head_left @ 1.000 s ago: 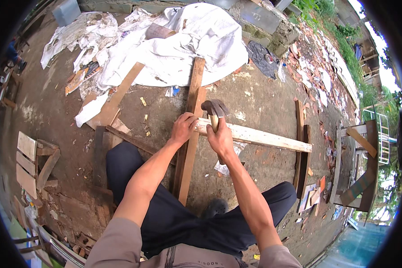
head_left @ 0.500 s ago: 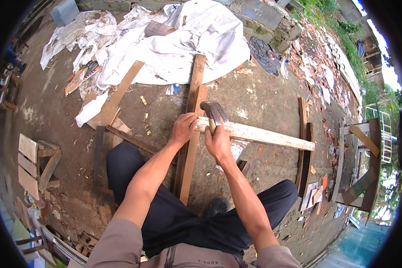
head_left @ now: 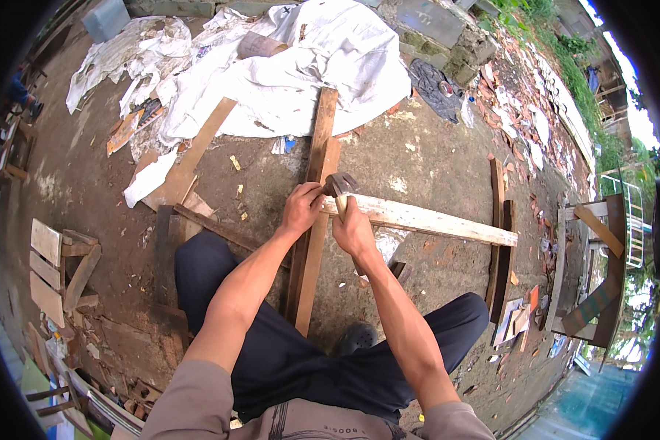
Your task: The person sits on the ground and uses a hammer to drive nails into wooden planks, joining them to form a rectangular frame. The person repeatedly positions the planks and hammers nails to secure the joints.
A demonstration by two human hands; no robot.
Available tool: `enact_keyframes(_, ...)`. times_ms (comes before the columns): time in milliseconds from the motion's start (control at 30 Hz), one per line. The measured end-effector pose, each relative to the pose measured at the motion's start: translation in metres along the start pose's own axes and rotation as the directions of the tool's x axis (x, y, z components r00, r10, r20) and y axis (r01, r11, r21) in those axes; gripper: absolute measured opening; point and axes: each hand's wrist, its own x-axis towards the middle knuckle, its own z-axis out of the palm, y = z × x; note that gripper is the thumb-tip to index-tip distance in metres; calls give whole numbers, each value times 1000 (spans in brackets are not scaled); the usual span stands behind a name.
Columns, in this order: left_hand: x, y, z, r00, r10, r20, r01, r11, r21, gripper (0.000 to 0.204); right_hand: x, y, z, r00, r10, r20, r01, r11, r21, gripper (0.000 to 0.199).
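Note:
A claw hammer (head_left: 339, 185) is gripped by its pale handle in my right hand (head_left: 353, 232), its dark head low over the end of a whitish wooden plank (head_left: 425, 221). That end rests on a pair of long brown wooden boards (head_left: 317, 235) lying lengthwise before me. My left hand (head_left: 302, 209) is closed at the plank's end, thumb and fingers pinched right beside the hammer head. Whatever those fingers hold is hidden or too small to make out. The plank's far end lies on two dark timbers (head_left: 502, 242) at the right.
White sheeting (head_left: 330, 66) covers the ground ahead, with a brown board (head_left: 202, 147) by its edge. A small wooden stool (head_left: 66, 271) stands at the left, a wooden frame (head_left: 587, 271) at the right. Broken rubble (head_left: 521, 125) lies at the far right. My legs flank the brown boards.
The hammer has come down and slightly left, its head now against or just over the plank's end by my left fingers. My left hand has stayed in place.

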Motion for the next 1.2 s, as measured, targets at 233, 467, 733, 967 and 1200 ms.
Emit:
enact_keyframes(233,-2,-7,-8,999,30,13,-30,999,-21,13,-14,-26,-11,994,-22,-107,35,992,120,43)
enact_keyframes(467,-10,3,-10,952,-276,133,293,946,-135,42,-8,-3,-10,996,55,-71,-49,995,87,35)
enact_keyframes(733,-62,81,-15,699,-620,356,510,781,359,93,-21,11,-21,994,58,-90,-47,992,115,29)
enact_keyframes(967,-115,58,-3,700,-677,229,577,724,378,82,-19,-15,-29,998,-27,-54,36,984,177,42)
enact_keyframes(1200,-101,69,-3,628,-724,284,626,688,369,84,-13,7,-8,999,-32,24,31,999,7,44)
